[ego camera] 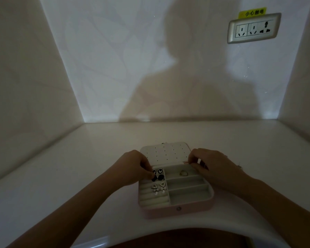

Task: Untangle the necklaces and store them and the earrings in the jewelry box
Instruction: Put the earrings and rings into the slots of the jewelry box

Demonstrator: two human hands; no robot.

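A pink jewelry box lies open on the white tabletop, just in front of the person, its lid folded back flat and showing a pale panel dotted with small holes. Inside, the tray is split into a ridged section on the left and several long compartments on the right. Two pairs of black earrings sit at the far end of the ridged section, and pale, silvery earrings lie just nearer on the same ridges. A small looped piece, too dim to identify, rests in the farthest right compartment. The left hand reaches over the box's left edge, its fingers bunched together and pinching at the leftmost of the black earrings. The right hand hovers at the box's far right corner beside the hinge, fingers curled with thumb and forefinger close together; whether they grip anything cannot be told in the low light. On the wall behind, up to the right, is a power socket with a yellow sticker above it.
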